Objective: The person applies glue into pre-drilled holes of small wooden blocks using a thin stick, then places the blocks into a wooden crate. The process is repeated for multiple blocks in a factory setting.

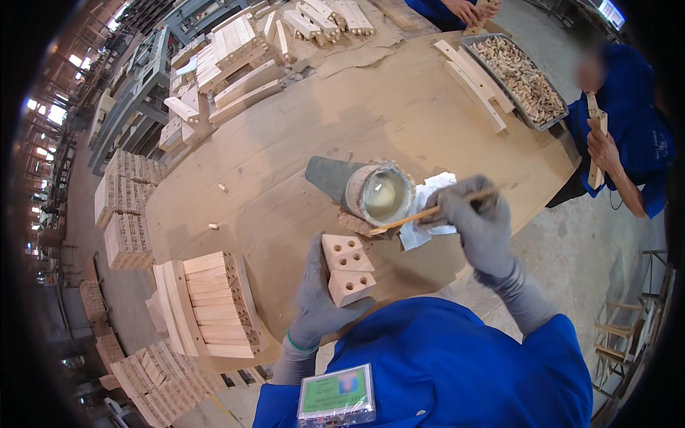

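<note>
My left hand [312, 296], in a grey glove, is closed round a small bundle of pale wooden pieces [347, 261], their ends drilled with round holes facing up. In my gloved right hand [472, 222] is a thin wooden stick [408, 220]; its lower tip reaches down to the left, beside a crusted pot [360, 187] of pale, glue-like liquid. A flat dark grey piece [328, 176] sticks out to the left of the pot. Crumpled white paper or cloth [428, 234] lies right of the pot, partly behind my right hand.
Drilled wooden pieces [207, 307] stand in a row at the table's left. Loose dowels [213, 226] lie on the brown tabletop [264, 157]. More wood [232, 43] is piled at the far left. A tray of dowels [517, 78] stands far right, near two people [628, 114] in blue.
</note>
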A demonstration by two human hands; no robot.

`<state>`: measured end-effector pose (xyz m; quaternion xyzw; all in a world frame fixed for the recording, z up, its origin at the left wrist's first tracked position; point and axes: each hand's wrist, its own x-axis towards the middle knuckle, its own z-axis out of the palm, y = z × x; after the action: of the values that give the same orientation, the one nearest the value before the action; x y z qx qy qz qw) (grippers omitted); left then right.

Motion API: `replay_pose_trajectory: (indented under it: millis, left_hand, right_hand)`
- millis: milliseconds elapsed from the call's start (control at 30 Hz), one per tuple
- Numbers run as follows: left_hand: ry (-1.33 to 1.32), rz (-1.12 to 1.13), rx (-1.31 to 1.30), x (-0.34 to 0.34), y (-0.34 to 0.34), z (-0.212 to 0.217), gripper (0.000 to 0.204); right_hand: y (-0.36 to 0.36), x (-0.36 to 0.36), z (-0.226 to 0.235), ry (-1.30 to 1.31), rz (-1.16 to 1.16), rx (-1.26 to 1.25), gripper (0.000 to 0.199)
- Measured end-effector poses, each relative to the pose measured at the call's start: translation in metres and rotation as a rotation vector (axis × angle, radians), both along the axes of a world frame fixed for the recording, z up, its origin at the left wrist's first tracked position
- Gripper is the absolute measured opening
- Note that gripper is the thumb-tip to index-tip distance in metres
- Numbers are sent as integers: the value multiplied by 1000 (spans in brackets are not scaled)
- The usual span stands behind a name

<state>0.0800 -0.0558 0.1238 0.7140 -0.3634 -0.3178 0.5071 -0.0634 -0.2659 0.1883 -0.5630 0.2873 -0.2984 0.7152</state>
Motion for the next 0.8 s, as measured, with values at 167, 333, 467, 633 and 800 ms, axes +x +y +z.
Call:
replay_pose_trajectory:
  millis: [167,333,467,633,800]
  left_hand:
    - [-32,-48,12,-1,-5,5,118]
    - [-118,-93,-2,-4,-3,5,123]
    - [-49,-76,8,-9,-1,8,123]
    - [-44,-84,-2,-10,0,11,124]
    - [-146,-87,-19,-11,2,5,126]
  right_hand:
    - [-15,17,44,31,243,26,18]
    - [-9,29,62,234,410,-40,18]
    - [-5,36,57,245,521,-221,22]
    - [-1,35,60,222,495,-223,26]
    - [-3,33,69,259,506,-382,27]
